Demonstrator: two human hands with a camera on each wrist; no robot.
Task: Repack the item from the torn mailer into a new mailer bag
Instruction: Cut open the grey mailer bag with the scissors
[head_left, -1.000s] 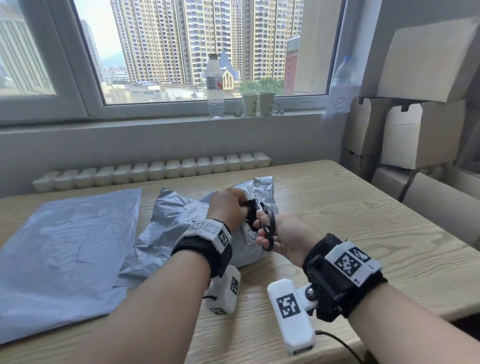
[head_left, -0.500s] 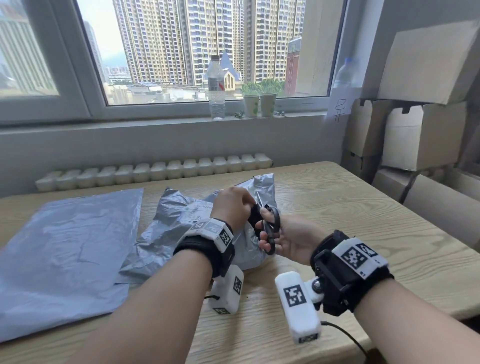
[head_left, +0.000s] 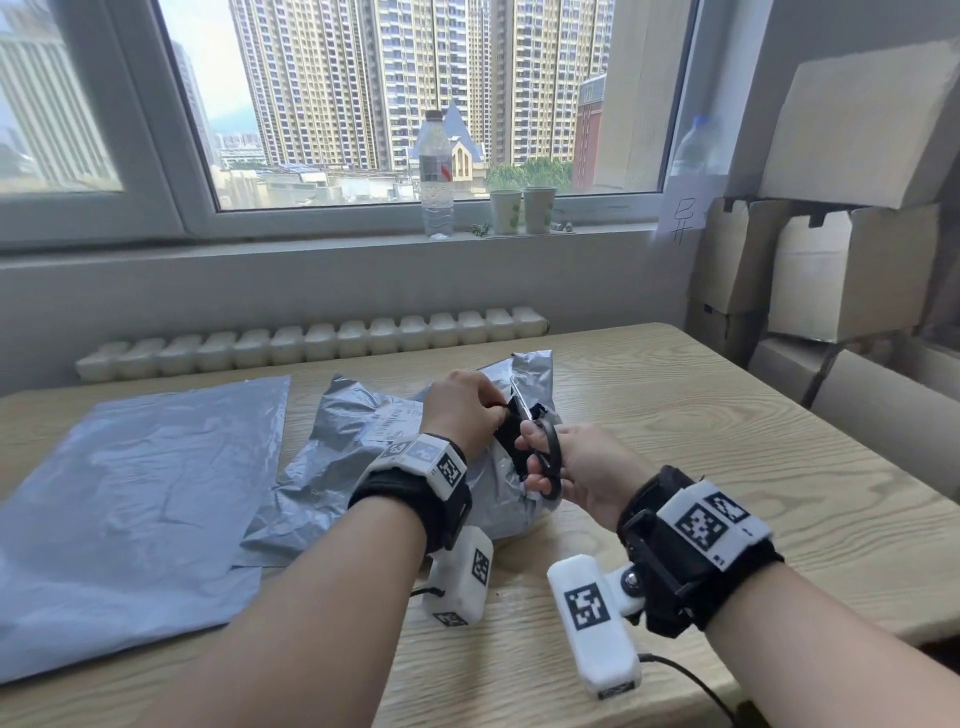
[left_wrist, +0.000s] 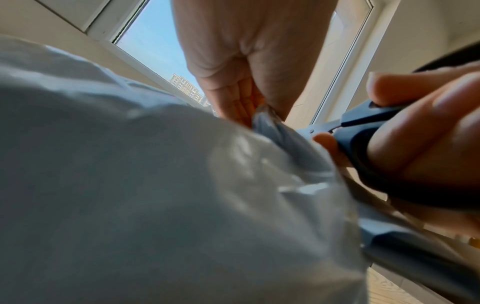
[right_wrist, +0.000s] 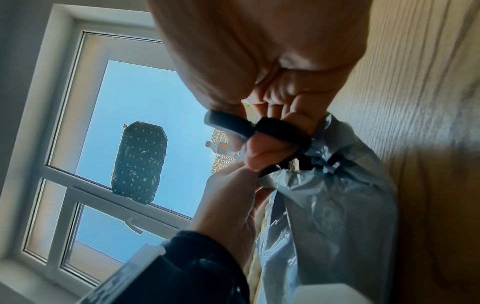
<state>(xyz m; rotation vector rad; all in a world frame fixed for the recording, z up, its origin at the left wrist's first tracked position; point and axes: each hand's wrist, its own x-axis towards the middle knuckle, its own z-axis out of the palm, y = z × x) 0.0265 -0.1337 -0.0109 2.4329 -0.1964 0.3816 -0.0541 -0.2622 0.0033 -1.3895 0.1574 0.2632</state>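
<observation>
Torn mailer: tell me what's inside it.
The torn mailer is opaque. Only something black shows at the cut, where the scissors work; what it is cannot be told.

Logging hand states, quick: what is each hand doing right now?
Left hand: closed, pinching the torn mailer.
Right hand: closed on the scissors.

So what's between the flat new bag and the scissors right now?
In the head view, the crumpled torn mailer and the left hand pinching it lie between the new bag and the scissors.
</observation>
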